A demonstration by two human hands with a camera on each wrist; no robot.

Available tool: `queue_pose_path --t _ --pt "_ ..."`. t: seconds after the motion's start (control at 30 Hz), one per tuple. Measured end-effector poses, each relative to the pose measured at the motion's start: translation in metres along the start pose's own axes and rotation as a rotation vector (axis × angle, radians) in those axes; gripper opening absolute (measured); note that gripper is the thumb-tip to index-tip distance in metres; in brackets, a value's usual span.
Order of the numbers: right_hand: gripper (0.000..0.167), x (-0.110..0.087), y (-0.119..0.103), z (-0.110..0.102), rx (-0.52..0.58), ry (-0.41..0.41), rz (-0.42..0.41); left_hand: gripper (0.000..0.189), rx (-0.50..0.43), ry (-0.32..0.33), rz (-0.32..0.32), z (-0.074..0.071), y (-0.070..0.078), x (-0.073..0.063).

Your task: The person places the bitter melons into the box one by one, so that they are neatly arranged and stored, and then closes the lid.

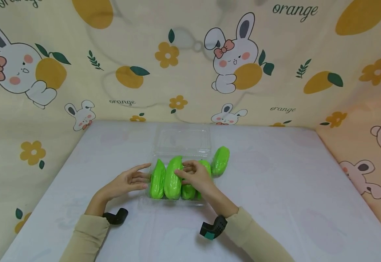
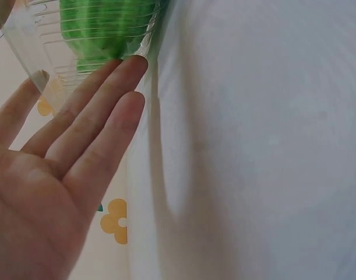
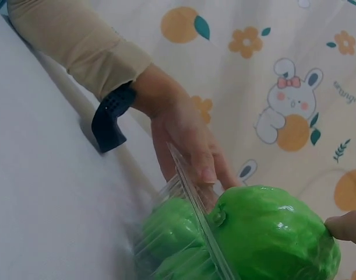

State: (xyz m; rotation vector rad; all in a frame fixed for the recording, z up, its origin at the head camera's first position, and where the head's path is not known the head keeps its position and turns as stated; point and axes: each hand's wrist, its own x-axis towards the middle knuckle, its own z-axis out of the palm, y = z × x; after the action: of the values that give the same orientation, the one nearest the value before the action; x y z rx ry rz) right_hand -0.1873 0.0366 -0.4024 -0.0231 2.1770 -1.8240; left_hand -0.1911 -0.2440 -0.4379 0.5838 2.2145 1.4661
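Note:
A clear plastic clamshell box (image 1: 183, 202) stands on the table with bright green, bumpy bitter melons in it, one melon (image 1: 157, 181) along its left side. My right hand (image 1: 197, 177) holds another bitter melon (image 1: 173, 179) by its right side; in the right wrist view this melon (image 3: 274, 233) rises above the box rim, a fingertip (image 3: 345, 227) against it. More melons (image 1: 188, 192) lie partly hidden under that hand. My left hand (image 1: 131, 181) is at the box's left wall, fingers extended; in the left wrist view its fingertips (image 2: 131, 67) are right at the ribbed plastic.
One more bitter melon (image 1: 221, 161) lies on the table just right of the box. The raised clear lid (image 1: 182, 140) leans back behind the box. A white cloth covers the table (image 1: 275, 189), and a printed curtain (image 1: 190, 80) hangs behind it.

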Motion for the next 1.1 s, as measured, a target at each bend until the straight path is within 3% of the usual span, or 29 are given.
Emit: queue_pose_path --t 0.37,0.73,1.1 --pt "0.051 0.010 -0.003 0.006 -0.069 0.015 0.002 0.076 -0.011 -0.005 0.001 0.001 0.002 -0.001" --pt "0.057 0.008 -0.006 0.015 -0.075 0.014 -0.018 0.075 -0.002 -0.001 -0.004 -0.001 0.000 0.000" --pt "0.061 0.010 -0.005 0.023 -0.154 0.000 -0.028 0.075 -0.006 -0.005 0.004 0.000 -0.002 0.000"
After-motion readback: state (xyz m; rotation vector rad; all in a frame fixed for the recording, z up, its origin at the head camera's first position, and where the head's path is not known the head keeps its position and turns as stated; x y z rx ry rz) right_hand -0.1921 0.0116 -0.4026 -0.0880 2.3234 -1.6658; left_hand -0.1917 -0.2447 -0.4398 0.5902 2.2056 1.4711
